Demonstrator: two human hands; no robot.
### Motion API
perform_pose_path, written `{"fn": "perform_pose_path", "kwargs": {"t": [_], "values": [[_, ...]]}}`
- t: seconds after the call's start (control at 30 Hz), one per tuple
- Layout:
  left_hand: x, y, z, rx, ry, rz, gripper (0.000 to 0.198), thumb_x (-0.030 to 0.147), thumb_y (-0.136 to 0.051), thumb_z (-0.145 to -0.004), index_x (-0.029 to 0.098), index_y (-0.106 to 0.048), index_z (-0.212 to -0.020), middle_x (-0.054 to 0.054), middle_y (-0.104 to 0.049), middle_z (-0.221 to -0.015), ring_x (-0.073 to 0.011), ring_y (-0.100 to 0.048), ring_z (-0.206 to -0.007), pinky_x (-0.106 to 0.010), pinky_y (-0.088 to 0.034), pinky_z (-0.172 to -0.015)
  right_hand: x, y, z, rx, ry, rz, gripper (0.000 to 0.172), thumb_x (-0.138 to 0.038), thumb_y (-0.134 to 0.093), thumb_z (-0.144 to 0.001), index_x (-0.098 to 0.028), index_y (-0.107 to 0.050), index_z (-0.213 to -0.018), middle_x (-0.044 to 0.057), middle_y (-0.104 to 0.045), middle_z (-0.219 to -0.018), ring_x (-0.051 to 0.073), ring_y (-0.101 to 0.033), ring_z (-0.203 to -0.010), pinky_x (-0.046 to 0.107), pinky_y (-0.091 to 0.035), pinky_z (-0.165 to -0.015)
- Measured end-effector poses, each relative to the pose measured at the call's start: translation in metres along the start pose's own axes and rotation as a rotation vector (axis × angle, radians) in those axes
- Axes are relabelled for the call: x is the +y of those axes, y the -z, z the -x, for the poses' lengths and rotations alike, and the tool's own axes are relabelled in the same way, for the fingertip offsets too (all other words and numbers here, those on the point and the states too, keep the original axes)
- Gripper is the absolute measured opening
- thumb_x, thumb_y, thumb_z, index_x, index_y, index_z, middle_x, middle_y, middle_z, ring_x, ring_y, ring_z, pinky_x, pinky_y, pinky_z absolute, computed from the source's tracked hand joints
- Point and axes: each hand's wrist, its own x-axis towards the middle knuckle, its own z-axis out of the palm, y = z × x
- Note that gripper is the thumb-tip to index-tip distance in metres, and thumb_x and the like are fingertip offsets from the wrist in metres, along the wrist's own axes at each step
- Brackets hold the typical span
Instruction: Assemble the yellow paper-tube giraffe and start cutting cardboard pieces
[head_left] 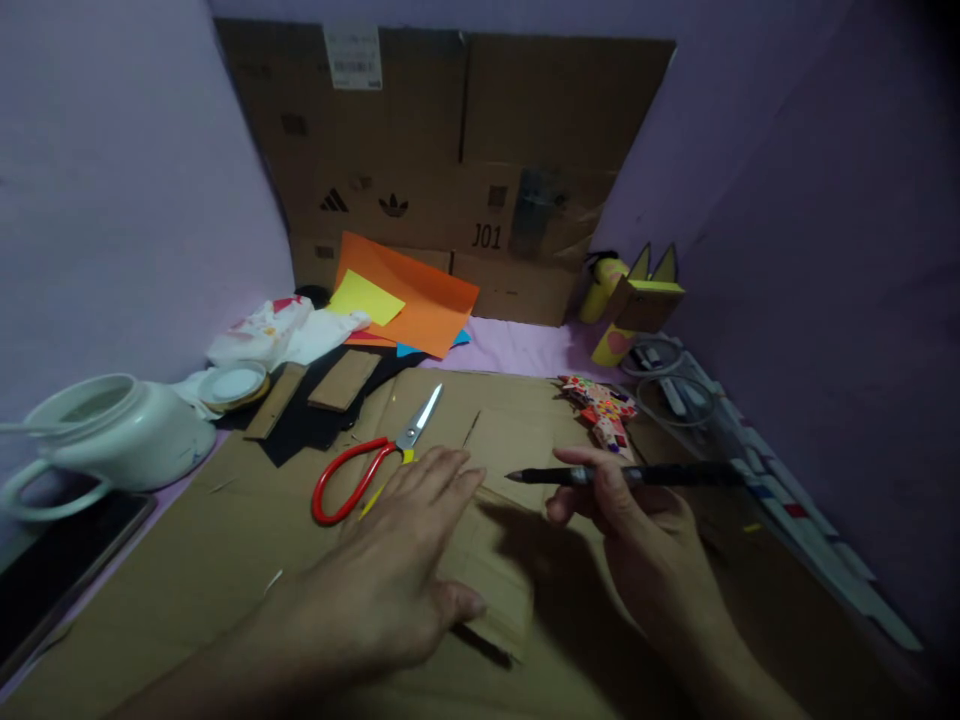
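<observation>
My left hand (405,560) lies with fingers apart on a piece of cardboard (499,575), covering its left part. In my right hand (637,530) is a dark pen (555,476), held level above the cardboard with its tip pointing left. Under both hands spreads a large cardboard sheet (247,550). Red-handled scissors (375,460) rest just beyond my left hand, blades pointing away, with a yellow item partly hidden beside them.
At the left stand a white teapot (142,430) and a dark phone-like slab (75,550). Behind are orange paper (412,290), cardboard strips (345,380) and black sheets. Patterned shapes (604,405), a yellow cardboard figure (645,300) and clear-lidded trays (675,385) are at the right.
</observation>
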Motion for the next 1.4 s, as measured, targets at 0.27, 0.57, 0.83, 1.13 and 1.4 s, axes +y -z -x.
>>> {"fn": "perform_pose_path", "kwargs": {"t": [0.27,0.57,0.83,1.13,1.4], "values": [[-0.015,0.007,-0.031,-0.366,-0.113,0.002,0.109,0.052,-0.072,-0.056,0.021,-0.014,-0.143,-0.008,-0.004,-0.152,-0.0266,0.0,-0.139,-0.047,-0.011,-0.112,0.009,-0.001,0.005,0.028,-0.064,0.011,0.041,-0.055,-0.054,-0.079,-0.017,-0.069,-0.082,0.001,-0.06,-0.049,0.012,-0.055,-0.051,0.022,-0.041,-0.051],[-0.027,-0.007,-0.036,-0.361,-0.203,-0.032,0.117,0.065,-0.069,-0.05,0.021,-0.013,-0.143,-0.008,-0.003,-0.152,-0.0309,0.0,-0.139,-0.051,-0.008,-0.111,0.007,-0.001,0.006,0.095,-0.083,0.147,0.03,-0.048,-0.063,-0.075,-0.019,-0.061,-0.081,-0.002,-0.057,-0.05,0.012,-0.052,-0.048,0.022,-0.041,-0.045],[-0.032,-0.013,-0.036,-0.303,-0.233,-0.016,0.118,0.069,-0.067,-0.049,0.023,-0.013,-0.143,-0.007,-0.005,-0.153,-0.0303,-0.003,-0.139,-0.048,-0.005,-0.112,0.012,-0.017,0.017,-0.056,-0.095,0.128,0.027,-0.048,-0.047,-0.086,-0.022,-0.048,-0.079,-0.005,-0.052,-0.054,0.009,-0.048,-0.047,0.018,-0.039,-0.046],[-0.032,-0.013,-0.036,-0.294,-0.25,0.049,0.108,0.069,-0.06,-0.056,0.021,-0.017,-0.143,-0.009,-0.008,-0.152,-0.0304,-0.005,-0.139,-0.048,-0.005,-0.111,0.025,-0.013,0.035,-0.309,-0.085,0.345,0.016,-0.037,-0.041,-0.091,-0.024,-0.047,-0.084,-0.005,-0.048,-0.063,0.01,-0.046,-0.056,0.019,-0.036,-0.051],[-0.034,-0.018,-0.035,-0.252,-0.28,0.064,0.109,0.071,-0.059,-0.055,0.021,-0.018,-0.142,-0.009,-0.008,-0.152,-0.0318,-0.006,-0.138,-0.049,-0.005,-0.111,0.027,-0.016,0.038,-0.339,-0.128,0.362,0.016,-0.039,-0.043,-0.089,-0.024,-0.049,-0.084,-0.002,-0.051,-0.069,0.013,-0.05,-0.062,0.021,-0.039,-0.052]]}}
